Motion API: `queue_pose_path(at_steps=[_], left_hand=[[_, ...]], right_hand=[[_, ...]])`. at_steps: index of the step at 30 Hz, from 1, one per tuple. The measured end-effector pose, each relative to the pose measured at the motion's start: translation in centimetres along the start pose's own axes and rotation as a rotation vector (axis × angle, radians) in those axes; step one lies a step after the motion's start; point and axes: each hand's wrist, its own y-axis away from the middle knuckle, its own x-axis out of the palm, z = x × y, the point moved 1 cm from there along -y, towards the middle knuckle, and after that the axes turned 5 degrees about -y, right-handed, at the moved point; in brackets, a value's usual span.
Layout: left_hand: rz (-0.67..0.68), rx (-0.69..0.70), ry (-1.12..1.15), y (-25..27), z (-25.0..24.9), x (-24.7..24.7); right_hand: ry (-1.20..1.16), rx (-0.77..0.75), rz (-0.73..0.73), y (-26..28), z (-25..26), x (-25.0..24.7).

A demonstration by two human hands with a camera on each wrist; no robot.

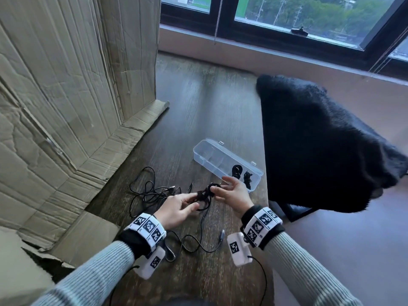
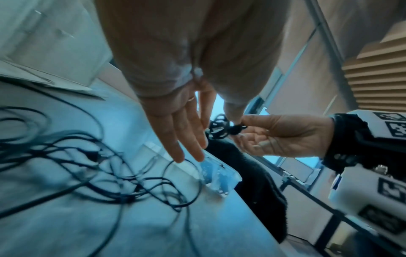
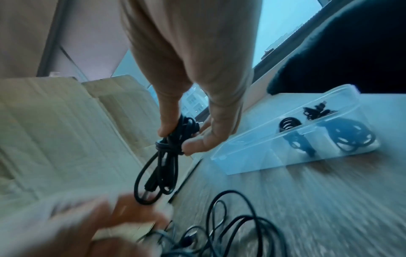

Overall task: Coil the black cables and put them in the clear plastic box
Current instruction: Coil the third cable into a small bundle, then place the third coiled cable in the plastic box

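My right hand (image 1: 218, 189) pinches a coiled black cable bundle (image 1: 206, 193) between thumb and fingers, just above the table. In the right wrist view the bundle (image 3: 169, 149) hangs from that hand (image 3: 182, 139) with a wrap round its middle. The fingers of my left hand (image 1: 189, 203) are straight and reach to the bundle's lower loops; they do not curl round it in the left wrist view (image 2: 191, 139). The clear plastic box (image 1: 205, 151) lies open just beyond my right hand, with two coiled cables (image 1: 237, 171) in its near end. Loose black cables (image 1: 150, 191) sprawl to the left.
Another loose cable (image 1: 198, 241) with a plug snakes between my wrists. Flattened cardboard (image 1: 66, 107) stands along the left side of the wooden table (image 1: 194, 107). A chair draped in black furry cloth (image 1: 320, 140) stands against the table's right edge. A window runs behind.
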Motion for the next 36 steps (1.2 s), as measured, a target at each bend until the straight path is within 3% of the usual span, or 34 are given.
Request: queue_pose_path(at_steps=[4, 8, 11, 16, 20, 26, 36], left_hand=[[-0.059, -0.144, -0.102, 2.4, 5.4, -0.4], [-0.302, -0.162, -0.081, 6.1, 8.4, -1.1], [-0.424, -0.211, -0.037, 7.8, 9.4, -1.6], [-0.358, -0.302, -0.129, 9.1, 12.0, -0.8], [-0.292, -0.330, -0.157, 9.5, 12.6, 0.0], [-0.208, -0.395, -0.155, 9.4, 13.5, 0.4], [-0.197, -0.416, -0.159, 8.8, 13.0, 0.3]], right_hand=[[0.053, 0.026, -0.143, -4.3, 1.4, -2.8], [0.034, 0.029, -0.343, -9.7, 2.5, -5.4], [0.180, 0.026, -0.422, -13.0, 2.8, -6.6], [0.503, 0.080, -0.396, -14.5, 4.1, -4.8], [0.801, -0.007, -0.383, -15.9, 3.3, -3.2], [0.948, -0.114, -0.307, -17.1, 2.6, -2.0], [1.298, -0.025, -0.291, -17.8, 4.1, -2.2]])
